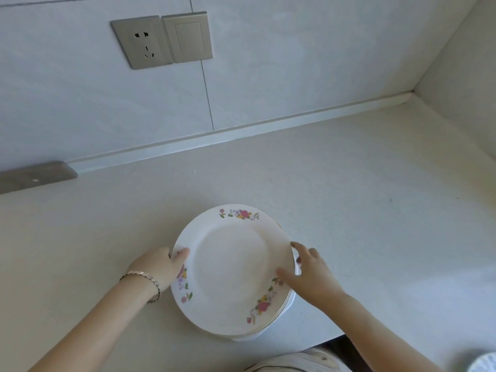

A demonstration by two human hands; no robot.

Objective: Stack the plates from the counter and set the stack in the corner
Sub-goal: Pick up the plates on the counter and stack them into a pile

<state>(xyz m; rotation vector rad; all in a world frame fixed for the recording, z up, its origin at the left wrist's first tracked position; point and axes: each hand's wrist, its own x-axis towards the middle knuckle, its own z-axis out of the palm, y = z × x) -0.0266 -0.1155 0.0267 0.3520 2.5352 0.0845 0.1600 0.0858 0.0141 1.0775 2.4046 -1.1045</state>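
A stack of white plates (230, 267) with flower sprays on the rim sits on the pale counter (362, 210), near its front edge. My left hand (161, 267) grips the stack's left rim, thumb on top. At the right rim my right hand (308, 272) holds the stack, thumb on the top plate and fingers curled down the side. The counter's corner (410, 96), where the two walls meet, lies far to the upper right of the stack.
A wall socket (142, 41) and a switch (188, 37) are set in the back wall. A grey metal plate (35, 175) lies at the counter's far left. A patterned dish edge (483, 363) shows at the bottom right corner.
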